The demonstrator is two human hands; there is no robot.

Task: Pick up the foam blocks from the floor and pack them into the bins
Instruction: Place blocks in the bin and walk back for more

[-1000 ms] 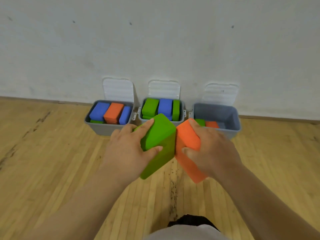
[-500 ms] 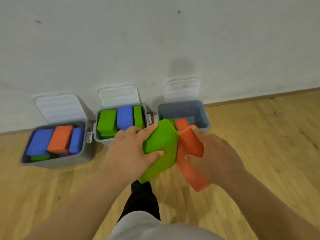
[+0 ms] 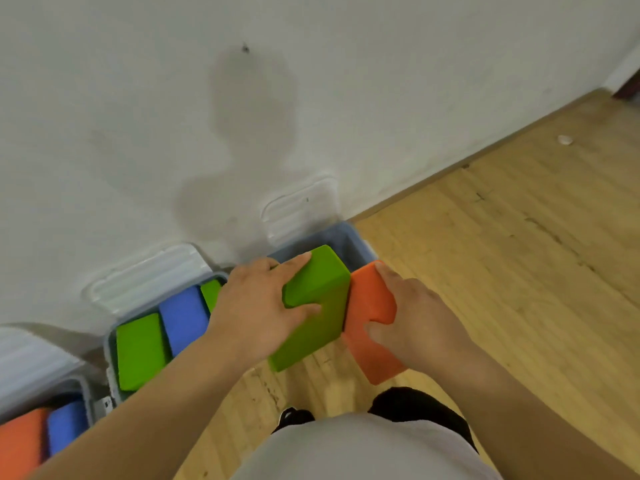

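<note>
The left hand (image 3: 256,313) grips the green foam block (image 3: 322,306) and the right hand (image 3: 412,323) the orange foam block (image 3: 370,299), each across the narrow sides. The blocks touch each other and are held above the near rim of the grey bin (image 3: 349,237). They seem light and soft. Behind, the raised lid (image 3: 298,209) and the wall (image 3: 138,98) limit room; the floor (image 3: 519,271) to the right gives more.

A pale, off-white wall (image 3: 138,98) fills the upper view; a small dark speck (image 3: 245,48) sits high on it, above a soft grey shadow (image 3: 252,109); a brown skirting strip (image 3: 433,178) runs along its foot; the wooden floor (image 3: 519,254) shows light planks with dark scuffs; a small white object (image 3: 565,139) lies near the skirting at right; a grey shirt (image 3: 363,452) and a black shoe (image 3: 294,417) show at the bottom edge.
</note>
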